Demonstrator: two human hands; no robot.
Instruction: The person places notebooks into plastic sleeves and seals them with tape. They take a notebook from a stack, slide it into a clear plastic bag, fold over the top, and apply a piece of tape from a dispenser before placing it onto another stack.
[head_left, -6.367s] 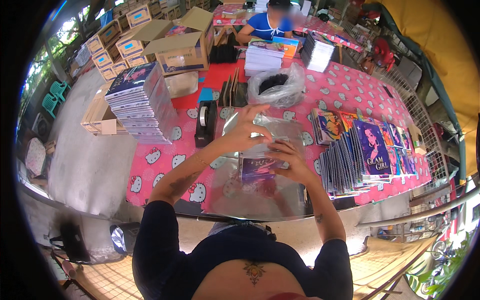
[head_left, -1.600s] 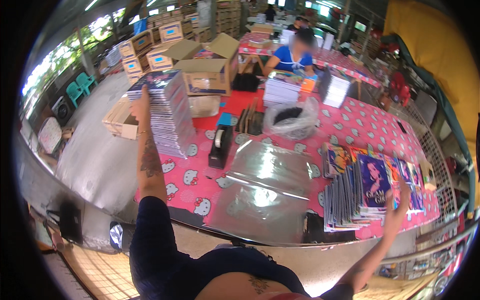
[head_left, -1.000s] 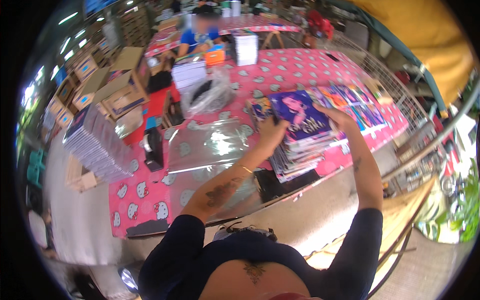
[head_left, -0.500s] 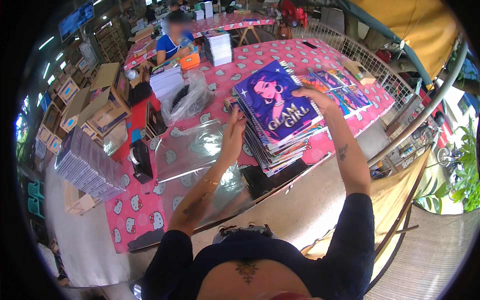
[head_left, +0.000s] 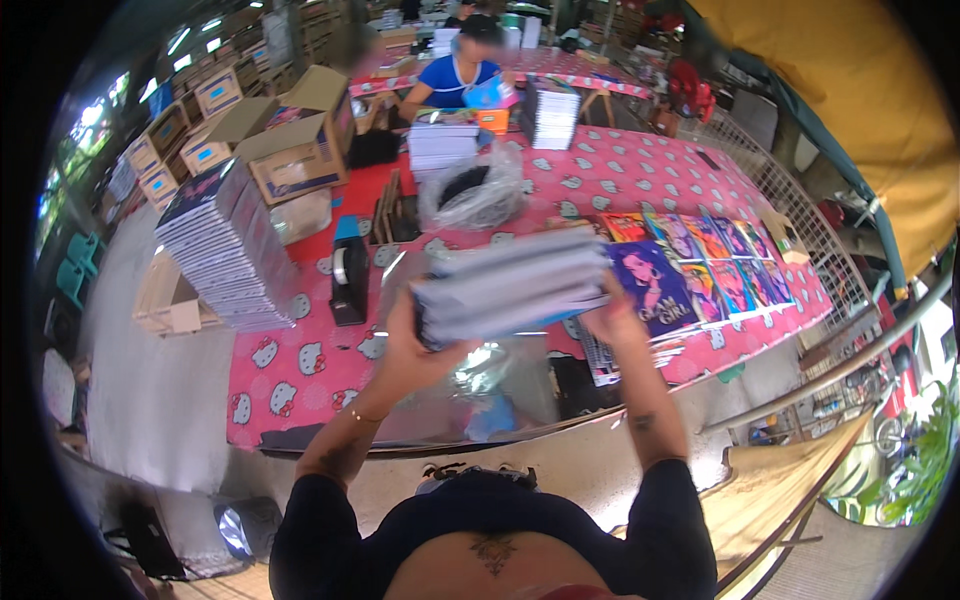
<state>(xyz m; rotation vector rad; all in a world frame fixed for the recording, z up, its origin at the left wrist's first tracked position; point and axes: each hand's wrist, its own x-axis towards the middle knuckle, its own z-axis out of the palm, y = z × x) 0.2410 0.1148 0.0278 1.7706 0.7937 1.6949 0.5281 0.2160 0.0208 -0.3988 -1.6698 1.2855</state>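
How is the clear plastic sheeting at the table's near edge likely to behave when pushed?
The clear plastic sheeting would probably be floppy, being thin-looking and see-through. Its bright glare suggests a smooth, perhaps slippery surface.

Your left hand (head_left: 418,345) and right hand (head_left: 614,318) grip a motion-blurred stack of notebooks (head_left: 515,285) between their fingers. Clear plastic sheeting (head_left: 525,385) lies beneath your fingers; a black tape dispenser (head_left: 349,280) stands left of your left fingers, a purple notebook (head_left: 657,288) right of your right ones.
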